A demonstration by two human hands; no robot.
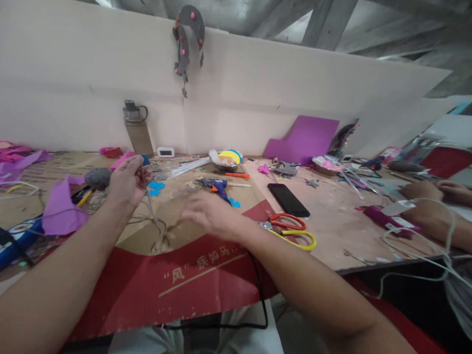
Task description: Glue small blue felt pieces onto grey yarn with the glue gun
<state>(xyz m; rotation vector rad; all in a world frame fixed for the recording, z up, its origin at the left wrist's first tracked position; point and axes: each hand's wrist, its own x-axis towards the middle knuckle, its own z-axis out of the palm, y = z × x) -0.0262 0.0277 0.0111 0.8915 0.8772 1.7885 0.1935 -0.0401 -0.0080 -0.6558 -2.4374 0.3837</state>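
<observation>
My left hand (127, 184) is raised above the cardboard-covered table (332, 236), fingers pinched around a small blue-tipped piece (145, 160) with grey yarn strands (155, 221) trailing down from it. A grey yarn ball (98, 178) lies just left of that hand. My right hand (210, 214) hovers low over the table's middle, blurred, fingers spread and holding nothing. A blue glue gun (217, 186) lies just beyond it. Blue cut-out shapes (156, 187) rest between the two hands.
Red- and yellow-handled scissors (291, 230) and a black phone (288, 199) lie right of my right hand. A water bottle (138, 129), purple sheets (302, 140) and a bowl (224, 158) stand by the back wall. Another person's hands (435, 196) work at the far right among white cables.
</observation>
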